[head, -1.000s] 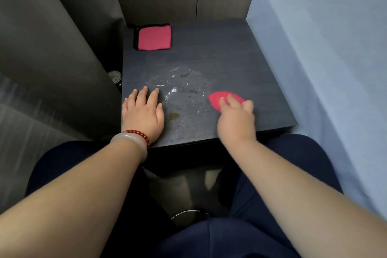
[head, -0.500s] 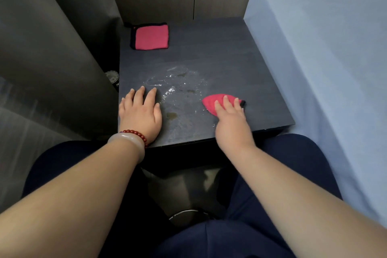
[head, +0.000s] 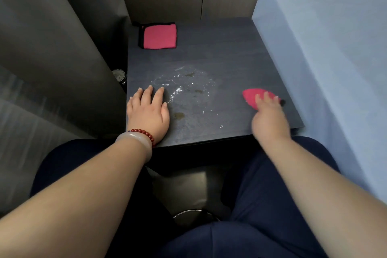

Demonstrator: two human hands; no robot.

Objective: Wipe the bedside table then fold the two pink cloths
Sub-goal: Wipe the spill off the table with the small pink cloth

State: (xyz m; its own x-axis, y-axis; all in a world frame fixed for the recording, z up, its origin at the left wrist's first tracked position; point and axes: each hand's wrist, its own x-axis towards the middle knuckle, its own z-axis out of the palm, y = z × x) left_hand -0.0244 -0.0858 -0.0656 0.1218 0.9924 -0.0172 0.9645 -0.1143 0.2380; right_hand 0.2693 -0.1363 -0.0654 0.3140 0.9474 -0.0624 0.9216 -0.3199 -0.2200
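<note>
Both hands are on the dark worktop (head: pixel 222 52), near its front edge. Left hand (head: pixel 147 112) lies flat, palm down, fingers straight and slightly spread, holding nothing; its wrist carries a red bead bracelet (head: pixel 145 133) and a pale bangle (head: pixel 134 143). Right hand (head: pixel 269 118) is blurred, but its fingers reach forward over a bunched pink cloth (head: pixel 250 96) and press it against the worktop rather than curling round it. A bit of that cloth's black edging shows just past the little-finger side.

Between the two hands, closer to the left one, a wet, streaky smear (head: pixel 189 95) with some small brownish spots covers the surface, its edge touching the left fingertips. The cloth under the right hand sits apart from the smear, on the side toward the bed (head: pixel 326 44), whose pale blue sheet runs alongside the worktop beyond the right hand.

Well ahead of the left hand, in the far corner, a second pink cloth (head: pixel 159 36) with black trim lies folded in a neat square. Grey panels stand beyond the left hand. Below the forearms, navy trousers (head: pixel 272 184) cover the person's knees.
</note>
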